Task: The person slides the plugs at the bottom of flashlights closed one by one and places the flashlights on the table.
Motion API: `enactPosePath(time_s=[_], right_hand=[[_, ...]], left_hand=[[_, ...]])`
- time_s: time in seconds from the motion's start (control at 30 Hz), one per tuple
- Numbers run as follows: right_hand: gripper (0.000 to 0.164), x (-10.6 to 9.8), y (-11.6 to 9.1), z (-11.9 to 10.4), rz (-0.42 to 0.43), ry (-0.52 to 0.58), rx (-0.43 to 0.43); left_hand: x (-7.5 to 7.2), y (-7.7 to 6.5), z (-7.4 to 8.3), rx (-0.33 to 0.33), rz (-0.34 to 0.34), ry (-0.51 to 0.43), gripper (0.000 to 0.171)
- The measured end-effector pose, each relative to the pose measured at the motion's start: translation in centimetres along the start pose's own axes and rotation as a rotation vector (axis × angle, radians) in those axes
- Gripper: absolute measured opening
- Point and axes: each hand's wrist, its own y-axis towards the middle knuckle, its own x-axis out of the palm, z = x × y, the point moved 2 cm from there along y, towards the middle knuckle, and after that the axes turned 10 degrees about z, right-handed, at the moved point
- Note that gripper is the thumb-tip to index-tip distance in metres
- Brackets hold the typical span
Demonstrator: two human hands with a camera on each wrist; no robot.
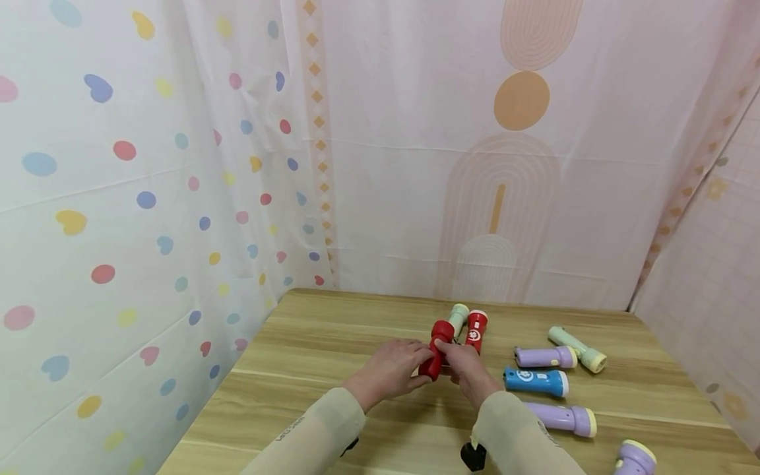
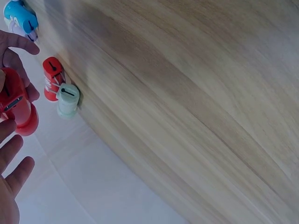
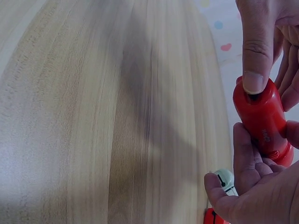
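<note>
Both hands are at a red flashlight (image 1: 436, 349) held a little above the table, its wide head pointing away from me. My left hand (image 1: 392, 369) has its thumb pressed on the tail end, partly covering a dark spot there in the right wrist view; its fingers lie along the side. With the thumb on top and fingers underneath, my right hand (image 1: 469, 369) grips the flashlight's body (image 3: 261, 121). Just beyond lie a mint green flashlight (image 1: 458, 316) and a second red flashlight (image 1: 477, 328), close together, with wrist straps at their tails (image 2: 69, 93).
To the right of my right hand lie a blue flashlight (image 1: 537, 382), a purple flashlight (image 1: 546, 357), another mint flashlight (image 1: 578, 348) and two more purple flashlights (image 1: 564, 419) nearer me. Patterned curtains (image 1: 386, 218) stand behind and beside the wooden table (image 1: 350, 316).
</note>
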Motion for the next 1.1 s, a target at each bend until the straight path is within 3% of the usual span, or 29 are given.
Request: enactPosePath(time_s=[0.2,0.47,0.83,1.1], right_hand=[[0.041,0.3,-0.3,-0.1,-0.005,-0.022,-0.010],[0.042,1.1,0.0,0.0,-0.019,-0.054,-0.019],[0.045,1.7,1.0,1.3,0.013,-0.092,-0.004],[0.039,2.7,0.9,1.3,0.035,-0.114,-0.001]], left_hand=[[0.1,-0.2,-0.5,-0.009,-0.031,0.008,0.038],[-0.3,-1.0,-1.8,-0.007,0.022,0.024,0.038],[-0.2,-2.4,-4.4,-0.103,-0.010,0.059,0.041],[-0.1,-3.3,-6.0,-0.218,-0.100,0.080,0.047]])
